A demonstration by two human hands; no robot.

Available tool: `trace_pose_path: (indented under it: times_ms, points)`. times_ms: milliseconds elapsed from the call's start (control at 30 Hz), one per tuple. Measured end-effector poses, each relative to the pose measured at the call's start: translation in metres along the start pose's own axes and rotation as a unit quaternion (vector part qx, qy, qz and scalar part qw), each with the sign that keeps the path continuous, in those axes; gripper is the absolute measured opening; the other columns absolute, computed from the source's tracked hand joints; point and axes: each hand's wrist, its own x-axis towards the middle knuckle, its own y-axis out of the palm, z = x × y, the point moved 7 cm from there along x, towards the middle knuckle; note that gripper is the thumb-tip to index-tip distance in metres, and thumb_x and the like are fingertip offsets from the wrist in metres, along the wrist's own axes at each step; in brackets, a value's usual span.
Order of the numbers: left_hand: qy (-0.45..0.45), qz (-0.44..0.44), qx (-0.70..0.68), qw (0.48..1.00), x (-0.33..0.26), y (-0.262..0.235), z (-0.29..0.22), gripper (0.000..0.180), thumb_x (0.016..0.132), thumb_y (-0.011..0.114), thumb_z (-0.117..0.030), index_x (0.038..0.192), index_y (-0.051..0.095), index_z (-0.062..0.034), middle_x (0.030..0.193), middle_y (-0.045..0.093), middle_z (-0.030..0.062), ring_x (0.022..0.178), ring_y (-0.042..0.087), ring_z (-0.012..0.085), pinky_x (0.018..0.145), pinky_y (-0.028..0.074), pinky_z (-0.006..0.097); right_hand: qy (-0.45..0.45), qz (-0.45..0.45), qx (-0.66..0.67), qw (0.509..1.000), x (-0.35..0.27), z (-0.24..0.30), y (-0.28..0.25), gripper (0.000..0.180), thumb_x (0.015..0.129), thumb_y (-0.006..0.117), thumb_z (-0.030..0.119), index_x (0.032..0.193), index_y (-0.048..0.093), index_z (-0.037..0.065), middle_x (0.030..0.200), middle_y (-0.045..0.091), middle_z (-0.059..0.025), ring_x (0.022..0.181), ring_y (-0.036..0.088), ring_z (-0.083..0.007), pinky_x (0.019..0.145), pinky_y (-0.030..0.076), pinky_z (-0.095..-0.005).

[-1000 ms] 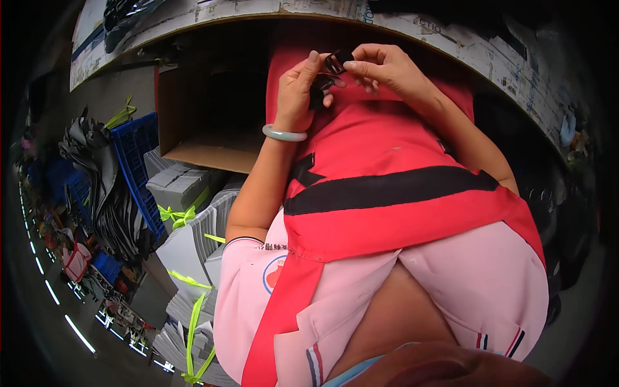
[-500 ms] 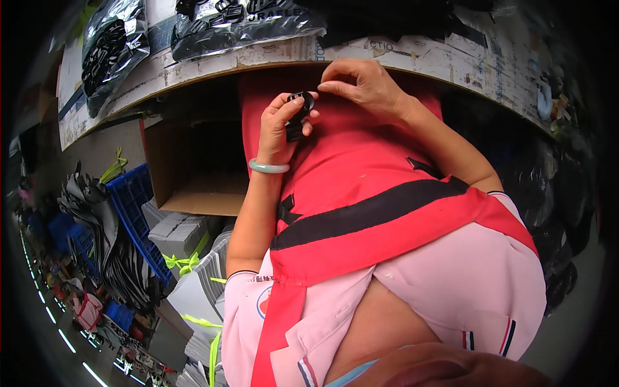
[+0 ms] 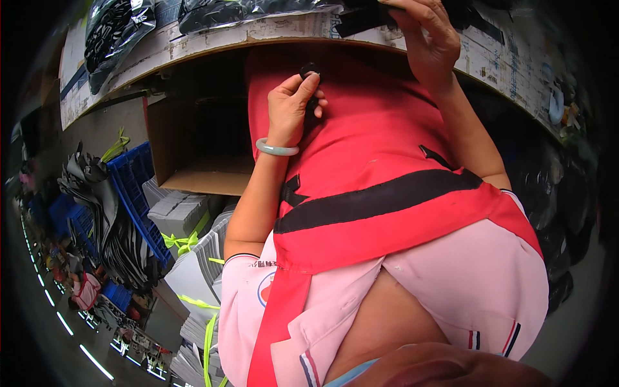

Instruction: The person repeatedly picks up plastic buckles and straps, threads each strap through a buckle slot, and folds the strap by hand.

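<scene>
In front of the red apron (image 3: pixel 361 116), my left hand (image 3: pixel 291 109) is closed, thumb and fingers pinching a small rounded black buckle (image 3: pixel 310 68). More black material shows under those fingers, its shape mostly hidden. A pale green bangle (image 3: pixel 277 149) circles the left wrist. Over the table edge at the top, my right hand (image 3: pixel 429 42) has its fingers bent together beside a flat black strip (image 3: pixel 361 23). Its fingertips lie at the picture's upper rim, so what they pinch is hard to make out.
Clear bags of black parts (image 3: pixel 118 39) lie on the worn white tabletop (image 3: pixel 309 27). Below it sits an open cardboard box (image 3: pixel 206 182). To the left are a blue crate (image 3: pixel 138 193), dark strips (image 3: pixel 113 226) and tied grey stacks (image 3: pixel 180 213). Dark plastic bags (image 3: pixel 541 213) stand at right.
My right hand has moved away from the left, up and right over the table to the black strips. The left hand keeps the buckle, its fingers now covering more of it.
</scene>
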Motion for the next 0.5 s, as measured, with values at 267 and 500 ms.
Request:
trace_pose_path:
  times_ms: [267,500]
  points:
    - [0.060,-0.001,0.048,0.997,-0.011,0.011,-0.019,0.020,0.095,0.061,-0.017,0.096,0.067,0.0029,0.072,0.062,0.0051,0.053,0.053,0.0093,0.045,0.042,0.021,0.653,0.350,0.005,0.672,-0.079,0.026,0.033,0.018,0.097,0.059,0.016,0.105,0.060,0.000,0.082,0.058,0.0040,0.070,0.052,-0.0007,0.060,0.041,-0.0161]
    - [0.183,-0.018,0.166,0.969,-0.014,0.000,-0.024,0.013,0.089,0.067,-0.007,0.098,0.070,0.0013,0.070,0.060,-0.0001,0.055,0.051,0.0055,0.048,0.038,0.019,0.760,0.296,0.005,0.579,-0.119,0.029,0.027,0.019,0.091,0.063,0.022,0.089,0.065,0.003,0.067,0.058,0.0039,0.058,0.049,-0.0015,0.050,0.037,-0.0187]
